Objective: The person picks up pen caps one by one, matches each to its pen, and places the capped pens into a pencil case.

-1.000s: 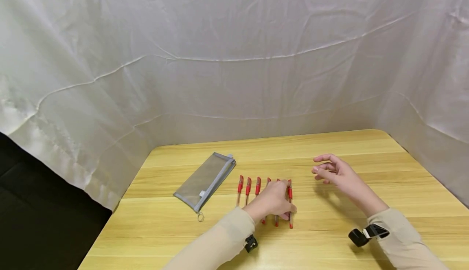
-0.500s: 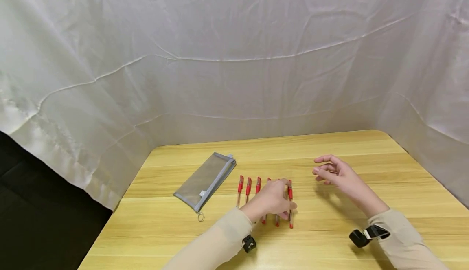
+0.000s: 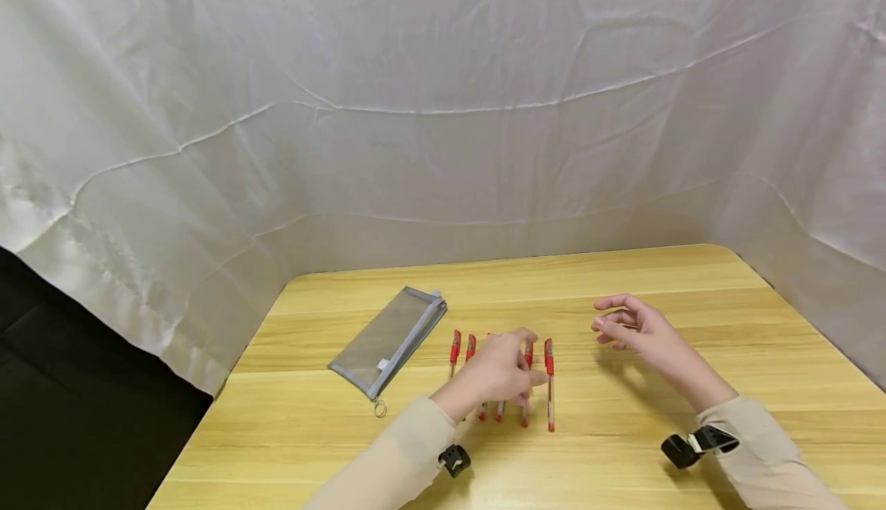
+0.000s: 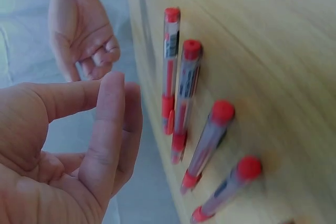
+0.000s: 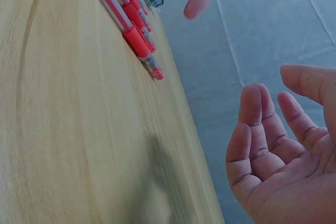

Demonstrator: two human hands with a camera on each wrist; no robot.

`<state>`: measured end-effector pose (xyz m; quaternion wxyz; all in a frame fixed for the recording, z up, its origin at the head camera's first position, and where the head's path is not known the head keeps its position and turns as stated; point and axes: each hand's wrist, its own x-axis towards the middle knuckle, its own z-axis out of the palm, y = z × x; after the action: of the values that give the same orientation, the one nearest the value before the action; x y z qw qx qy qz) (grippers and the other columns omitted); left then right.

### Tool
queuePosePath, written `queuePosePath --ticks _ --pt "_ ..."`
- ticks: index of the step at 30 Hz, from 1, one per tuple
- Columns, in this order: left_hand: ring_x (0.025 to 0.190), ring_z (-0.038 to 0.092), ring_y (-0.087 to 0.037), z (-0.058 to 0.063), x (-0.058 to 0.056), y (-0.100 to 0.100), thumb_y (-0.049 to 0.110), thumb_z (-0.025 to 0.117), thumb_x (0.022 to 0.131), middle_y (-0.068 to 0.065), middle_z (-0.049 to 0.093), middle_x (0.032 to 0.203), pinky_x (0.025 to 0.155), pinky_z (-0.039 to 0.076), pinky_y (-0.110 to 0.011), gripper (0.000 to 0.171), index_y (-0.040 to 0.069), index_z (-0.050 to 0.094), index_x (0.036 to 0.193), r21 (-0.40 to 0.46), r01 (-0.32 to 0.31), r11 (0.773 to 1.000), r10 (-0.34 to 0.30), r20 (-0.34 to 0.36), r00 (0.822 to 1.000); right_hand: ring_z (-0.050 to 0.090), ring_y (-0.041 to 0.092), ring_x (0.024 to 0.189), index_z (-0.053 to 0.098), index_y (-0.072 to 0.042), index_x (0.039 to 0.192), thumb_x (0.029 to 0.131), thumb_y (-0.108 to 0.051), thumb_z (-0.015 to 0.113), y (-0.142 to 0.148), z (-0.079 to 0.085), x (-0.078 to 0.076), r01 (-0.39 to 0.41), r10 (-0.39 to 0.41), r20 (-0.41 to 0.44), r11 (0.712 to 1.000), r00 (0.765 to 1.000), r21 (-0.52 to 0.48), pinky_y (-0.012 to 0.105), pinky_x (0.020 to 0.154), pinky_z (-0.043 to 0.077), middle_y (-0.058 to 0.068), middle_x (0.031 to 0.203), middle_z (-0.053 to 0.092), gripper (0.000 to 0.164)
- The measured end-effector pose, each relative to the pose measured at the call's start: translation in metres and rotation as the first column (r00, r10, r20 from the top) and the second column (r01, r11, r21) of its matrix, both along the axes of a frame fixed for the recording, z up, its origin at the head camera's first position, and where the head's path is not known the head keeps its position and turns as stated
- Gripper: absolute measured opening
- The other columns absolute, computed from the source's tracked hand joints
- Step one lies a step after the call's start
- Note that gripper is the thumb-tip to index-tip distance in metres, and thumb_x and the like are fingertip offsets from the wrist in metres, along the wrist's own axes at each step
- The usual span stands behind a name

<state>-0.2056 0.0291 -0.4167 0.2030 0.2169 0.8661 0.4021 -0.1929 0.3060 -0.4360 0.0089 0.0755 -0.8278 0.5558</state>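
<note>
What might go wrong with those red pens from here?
The left grip is over a row of closely laid red pens, so it might knock one askew. Their barrels look round, so a nudged pen could roll. The left sleeve reaches past the mesh pouch and might brush it.

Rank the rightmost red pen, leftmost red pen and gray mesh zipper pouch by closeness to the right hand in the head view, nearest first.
1. Rightmost red pen: row's right end, left of the right hand.
2. Leftmost red pen: row's opposite end.
3. Gray mesh zipper pouch: left of the whole row.
</note>
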Motion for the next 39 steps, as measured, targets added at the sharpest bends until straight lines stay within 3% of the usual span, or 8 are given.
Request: queuePosePath --ticks 9,13,17,21,28,31,35,39 --pt "0.061 0.073 -0.026 0.005 -0.007 -0.035 0.019 0.078 0.100 -0.001 0.065 0.076 0.054 0.055 -0.026 0.059 0.008 0.053 0.152 -0.009 -0.020 1.000 0.019 -0.124 0.992 0.074 0.011 0.100 0.048 0.003 0.145 0.111 -0.021 0.061 0.000 -0.002 0.000 -0.007 0.007 0.013 1.000 1.000 -0.002 0.030 0.084 0.061 0.016 0.121 0.074 0.044" --pt "0.061 0.065 -0.017 0.007 -0.009 -0.056 0.022 0.077 0.101 0.003 0.065 0.078 0.058 0.050 -0.025 0.056 0.008 0.056 0.150 -0.049 -0.067 0.997 0.055 -0.215 0.975 0.074 0.010 0.100 0.048 0.004 0.145 0.111 -0.021 0.061 0.001 -0.003 0.001 -0.010 0.010 0.016 1.000 1.000 -0.006 0.030 0.084 0.061 0.014 0.118 0.075 0.044" --pt "0.066 0.060 -0.010 0.007 -0.010 -0.078 0.022 0.078 0.100 0.002 0.068 0.084 0.064 0.051 -0.027 0.053 0.007 0.059 0.147 -0.085 -0.145 0.986 0.111 -0.317 0.942 0.074 0.010 0.099 0.048 0.005 0.144 0.111 -0.020 0.061 0.002 -0.004 0.001 -0.016 0.016 0.017 1.000 1.000 -0.008 0.029 0.084 0.062 0.011 0.117 0.075 0.044" --pt "0.072 0.062 -0.014 0.005 -0.012 -0.101 0.021 0.080 0.098 -0.006 0.073 0.095 0.066 0.055 -0.031 0.054 0.006 0.061 0.146 -0.106 -0.245 0.964 0.189 -0.378 0.906 0.074 0.011 0.098 0.049 0.006 0.143 0.111 -0.019 0.061 0.003 -0.003 0.003 -0.020 0.020 0.016 1.000 1.000 -0.012 0.029 0.084 0.062 0.007 0.114 0.076 0.043" --pt "0.098 0.072 -0.033 -0.003 -0.015 -0.141 0.027 0.083 0.095 -0.021 0.074 0.119 0.086 0.062 -0.053 0.058 0.005 0.062 0.145 -0.180 -0.394 0.901 0.257 -0.509 0.822 0.074 0.012 0.097 0.050 0.007 0.141 0.111 -0.019 0.061 0.003 -0.002 0.004 -0.027 0.027 0.017 1.000 0.999 -0.012 0.029 0.084 0.063 0.005 0.111 0.076 0.042" --pt "0.113 0.070 -0.042 -0.007 -0.017 -0.156 0.030 0.084 0.095 -0.026 0.067 0.134 0.095 0.061 -0.060 0.062 0.005 0.060 0.147 -0.209 -0.431 0.878 0.265 -0.538 0.800 0.074 0.013 0.097 0.051 0.006 0.140 0.111 -0.020 0.062 0.003 -0.002 0.004 -0.024 0.024 0.020 1.000 1.000 -0.006 0.029 0.083 0.064 0.004 0.112 0.076 0.041" --pt "0.120 0.065 -0.047 -0.012 -0.020 -0.174 0.032 0.085 0.093 -0.030 0.060 0.139 0.096 0.060 -0.065 0.073 0.005 0.054 0.153 -0.220 -0.434 0.873 0.278 -0.507 0.816 0.075 0.014 0.098 0.051 0.006 0.141 0.111 -0.021 0.061 0.001 -0.001 0.005 -0.032 0.032 0.021 0.999 0.999 0.000 0.029 0.084 0.064 0.006 0.113 0.076 0.041" --pt "0.131 0.058 -0.052 -0.017 -0.023 -0.188 0.035 0.086 0.092 -0.033 0.054 0.148 0.103 0.055 -0.071 0.084 0.006 0.046 0.160 -0.234 -0.396 0.888 0.261 -0.453 0.853 0.076 0.014 0.102 0.048 0.006 0.145 0.111 -0.022 0.060 -0.001 0.001 0.006 -0.059 0.059 0.025 0.998 0.998 0.006 0.030 0.087 0.065 0.020 0.122 0.074 0.045"
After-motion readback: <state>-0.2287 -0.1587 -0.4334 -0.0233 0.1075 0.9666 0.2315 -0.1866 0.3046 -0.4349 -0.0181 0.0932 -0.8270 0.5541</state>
